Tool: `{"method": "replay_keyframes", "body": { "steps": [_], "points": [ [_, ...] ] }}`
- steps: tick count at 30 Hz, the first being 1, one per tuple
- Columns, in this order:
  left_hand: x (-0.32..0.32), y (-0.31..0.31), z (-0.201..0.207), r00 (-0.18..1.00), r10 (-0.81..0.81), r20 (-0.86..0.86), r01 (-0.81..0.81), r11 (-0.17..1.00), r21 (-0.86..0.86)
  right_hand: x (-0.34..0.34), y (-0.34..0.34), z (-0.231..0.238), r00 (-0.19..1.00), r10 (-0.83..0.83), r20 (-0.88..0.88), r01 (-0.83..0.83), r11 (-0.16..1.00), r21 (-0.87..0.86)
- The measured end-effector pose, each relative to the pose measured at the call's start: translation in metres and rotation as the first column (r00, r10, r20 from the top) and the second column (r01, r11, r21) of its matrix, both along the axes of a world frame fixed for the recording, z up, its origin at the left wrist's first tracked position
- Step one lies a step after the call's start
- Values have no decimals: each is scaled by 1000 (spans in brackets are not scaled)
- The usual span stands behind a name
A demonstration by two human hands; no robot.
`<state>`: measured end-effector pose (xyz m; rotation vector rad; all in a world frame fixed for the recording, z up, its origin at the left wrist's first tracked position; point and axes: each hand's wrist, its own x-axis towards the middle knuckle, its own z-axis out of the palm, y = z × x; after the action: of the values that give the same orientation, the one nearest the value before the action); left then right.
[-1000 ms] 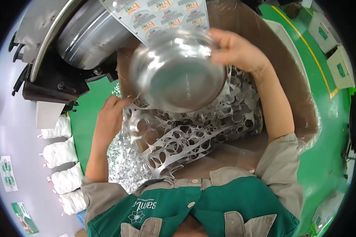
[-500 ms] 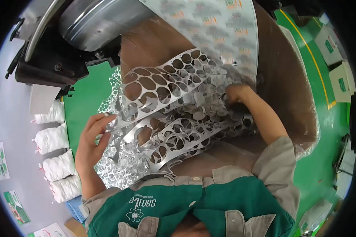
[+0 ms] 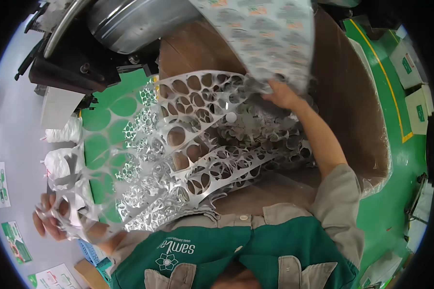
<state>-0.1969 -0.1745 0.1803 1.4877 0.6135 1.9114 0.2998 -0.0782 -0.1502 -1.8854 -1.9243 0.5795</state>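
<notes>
Head view, left hand (image 3: 53,219) gripping a perforated sheet (image 3: 163,126) (slightly blurred), right hand (image 3: 283,96) by printed sheet (image 3: 275,43), grip unclear.

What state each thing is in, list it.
Perforated sheet, stretched, held at one end
Left hand, curled on perforated sheet
Printed sheet, hanging
Right hand, at printed sheet's lower end, grip unclear
Discs, loose, heaped
Brown container, open
White bundles, in a row
Silvery scrap, heaped

I see a green shirt (image 3: 212,241) with beige sleeves (image 3: 340,207), beige trim (image 3: 289,274), pale buttons (image 3: 243,217) and a white flower mark (image 3: 166,261).
</notes>
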Motion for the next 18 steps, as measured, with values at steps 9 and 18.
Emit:
{"method": "replay_keyframes", "body": {
  "steps": [9, 18],
  "points": [
    [-87, 52, -57, -99, 291, -952, -639, 715, 285, 12, -45, 18, 857, 420, 299, -66, 664, -745],
    [144, 111, -114, -376, 54, -925, 96, 995, 19, -27, -29, 63, 935, 343, 94, -267, 851, -452]
  ]
}}
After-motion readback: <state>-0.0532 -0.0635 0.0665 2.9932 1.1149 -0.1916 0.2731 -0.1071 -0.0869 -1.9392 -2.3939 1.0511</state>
